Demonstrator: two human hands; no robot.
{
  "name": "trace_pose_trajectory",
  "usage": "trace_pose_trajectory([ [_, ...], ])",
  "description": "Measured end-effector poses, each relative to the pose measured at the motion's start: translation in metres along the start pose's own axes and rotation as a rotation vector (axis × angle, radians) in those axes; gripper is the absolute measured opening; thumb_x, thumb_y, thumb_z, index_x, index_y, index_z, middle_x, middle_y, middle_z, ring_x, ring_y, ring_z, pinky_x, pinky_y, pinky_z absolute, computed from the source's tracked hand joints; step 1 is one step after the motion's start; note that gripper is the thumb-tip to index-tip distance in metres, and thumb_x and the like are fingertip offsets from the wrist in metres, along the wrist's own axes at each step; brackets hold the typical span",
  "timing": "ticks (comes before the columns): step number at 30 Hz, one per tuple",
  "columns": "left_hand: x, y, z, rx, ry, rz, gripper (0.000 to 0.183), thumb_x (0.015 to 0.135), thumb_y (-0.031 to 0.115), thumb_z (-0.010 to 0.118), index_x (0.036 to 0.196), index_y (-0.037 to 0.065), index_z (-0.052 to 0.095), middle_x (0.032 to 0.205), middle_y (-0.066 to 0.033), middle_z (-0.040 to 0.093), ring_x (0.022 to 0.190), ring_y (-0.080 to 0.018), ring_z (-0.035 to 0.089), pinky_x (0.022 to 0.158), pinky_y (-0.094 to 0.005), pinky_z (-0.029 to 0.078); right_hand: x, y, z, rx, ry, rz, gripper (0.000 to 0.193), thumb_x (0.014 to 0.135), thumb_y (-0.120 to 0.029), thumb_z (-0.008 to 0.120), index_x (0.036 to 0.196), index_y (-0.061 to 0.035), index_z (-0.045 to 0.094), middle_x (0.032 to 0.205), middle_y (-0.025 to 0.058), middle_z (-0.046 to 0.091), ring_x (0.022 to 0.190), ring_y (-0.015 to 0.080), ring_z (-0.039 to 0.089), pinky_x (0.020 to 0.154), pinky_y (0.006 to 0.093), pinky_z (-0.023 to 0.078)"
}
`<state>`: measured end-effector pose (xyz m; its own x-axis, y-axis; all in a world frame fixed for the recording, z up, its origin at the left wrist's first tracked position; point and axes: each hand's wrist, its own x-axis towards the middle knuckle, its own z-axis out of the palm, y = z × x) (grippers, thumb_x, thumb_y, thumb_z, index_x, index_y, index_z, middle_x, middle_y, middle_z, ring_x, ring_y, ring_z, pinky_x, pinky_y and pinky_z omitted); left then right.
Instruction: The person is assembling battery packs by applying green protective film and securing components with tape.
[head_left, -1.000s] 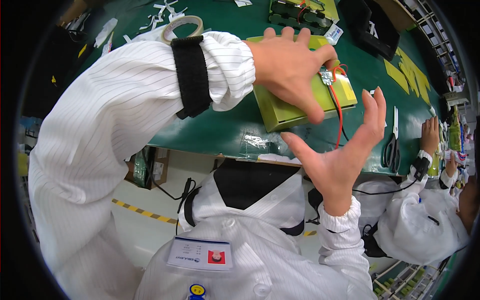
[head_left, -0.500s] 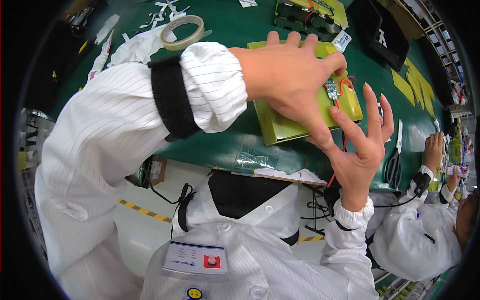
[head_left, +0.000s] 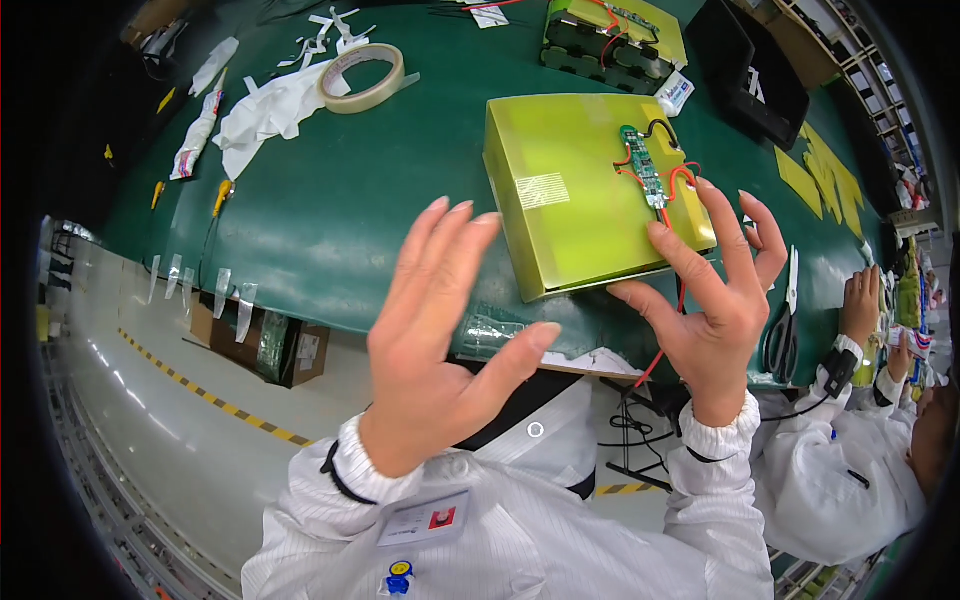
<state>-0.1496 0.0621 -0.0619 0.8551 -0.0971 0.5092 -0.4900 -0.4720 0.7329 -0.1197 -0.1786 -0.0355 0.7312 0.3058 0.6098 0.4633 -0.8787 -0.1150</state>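
Note:
A battery pack [head_left: 585,220] wrapped in glossy yellow-green sheet lies on the green table in front of me. On its top, towards the right, sits a narrow green circuit board [head_left: 643,165] with red and black wires. My right hand [head_left: 715,310] is at the pack's near right corner, fingers spread. Its index fingertip is by the red wire [head_left: 683,176] below the board, and the thumb is at the near edge. To the left of the pack, apart from it, my left hand [head_left: 430,350] is open in the air and holds nothing.
Behind the pack stand a second battery pack [head_left: 610,50] and a small white tube [head_left: 675,93]. A tape roll [head_left: 362,80] and white scraps lie at the far left. Black-handled scissors [head_left: 785,325] rest at the right, near a co-worker's hand [head_left: 860,305].
My left hand has come off the top of the pack and moved left and towards me, uncovering the circuit board. My right hand stays at the near right corner.

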Motion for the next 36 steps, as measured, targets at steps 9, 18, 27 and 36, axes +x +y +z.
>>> trace_pose_trajectory([
  [9,0.019,-0.014,0.02,0.133,-0.028,0.118,0.047,0.075,0.03,0.084,0.119,0.017,0.073,0.146,-0.0258,0.046,0.128,-0.0456,0.047,0.107,-0.0485,0.039,0.007,0.004,-0.004,-0.03,-0.063,-0.016,0.053,0.056,-0.032,0.09,0.105,-0.0168,0.077,0.136,0.0104,0.061,0.124,0.0364,0.047,0.1,0.0423,0.042],
  [18,0.03,-0.017,0.012,0.265,-0.083,0.194,0.046,0.069,0.035,0.085,0.112,0.021,0.077,0.145,-0.0212,0.049,0.122,-0.0385,0.048,0.098,-0.0452,0.042,-0.002,0.015,0.004,0.049,-0.117,-0.041,0.055,0.062,-0.033,0.086,0.114,-0.0205,0.076,0.138,0.0134,0.059,0.123,0.0381,0.049,0.095,0.0423,0.044],
  [27,0.038,-0.023,0.023,0.091,-0.12,0.249,0.053,0.061,0.026,0.09,0.111,0.017,0.076,0.135,-0.0129,0.057,0.105,-0.0291,0.057,0.08,-0.0366,0.05,-0.005,0.022,0.014,0.329,-0.076,0.012,0.051,0.063,-0.024,0.085,0.113,-0.0214,0.076,0.137,0.0153,0.059,0.118,0.0402,0.057,0.09,0.0401,0.054],
  [36,0.037,-0.028,0.015,0.004,-0.192,0.212,0.057,0.058,0.018,0.09,0.112,0.013,0.075,0.134,-0.0156,0.061,0.104,-0.0333,0.058,0.086,-0.0375,0.051,-0.006,0.025,0.014,0.333,-0.092,-0.014,0.05,0.065,-0.018,0.084,0.114,-0.0188,0.076,0.137,0.0188,0.058,0.119,0.0404,0.058,0.094,0.0404,0.053],
])
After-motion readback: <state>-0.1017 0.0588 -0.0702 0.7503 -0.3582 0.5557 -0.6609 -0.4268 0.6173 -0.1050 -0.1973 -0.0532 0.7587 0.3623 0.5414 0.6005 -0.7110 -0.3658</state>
